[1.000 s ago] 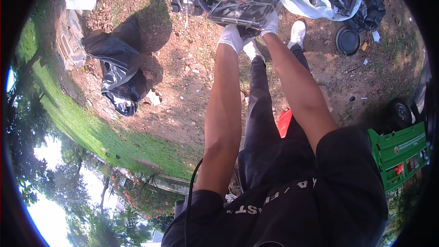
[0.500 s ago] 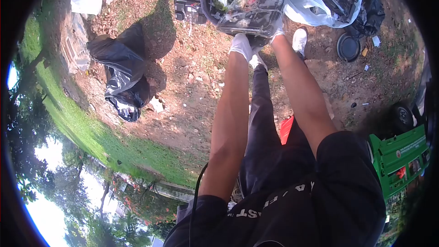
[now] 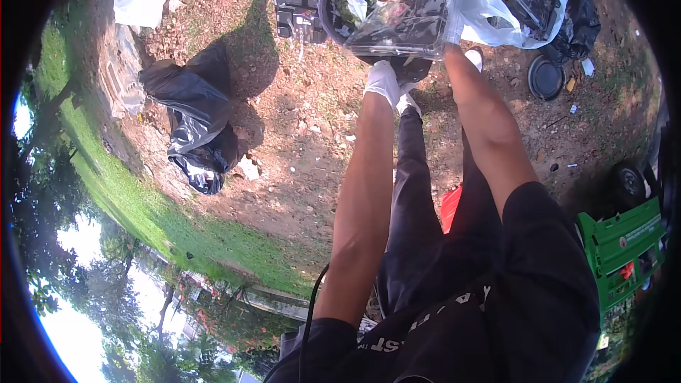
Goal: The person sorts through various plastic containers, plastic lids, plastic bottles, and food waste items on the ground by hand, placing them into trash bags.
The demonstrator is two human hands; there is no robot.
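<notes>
My left hand (image 3: 382, 83), in a white glove, is closed on the near edge of a black plastic food tray (image 3: 410, 69). A clear plastic lid (image 3: 406, 27) stands tilted over that tray. My right hand (image 3: 454, 37), also gloved, grips the lid's right side; its fingers are mostly hidden behind the clear plastic. Directly beyond them is a round dark bin (image 3: 325, 13) holding food scraps, leaves and white paper.
Stacked black trays (image 3: 298, 14) lie left of the bin. At right are a white plastic bag (image 3: 489, 21) with black containers, a black bag (image 3: 578, 18) and a round black lid (image 3: 546, 76). A black bag (image 3: 202, 99) lies left; a green cart (image 3: 624, 245) stands lower right.
My right hand has shifted right along the clear lid, and the lid now stands further apart from the black tray. My left hand stays at the tray's near edge.
</notes>
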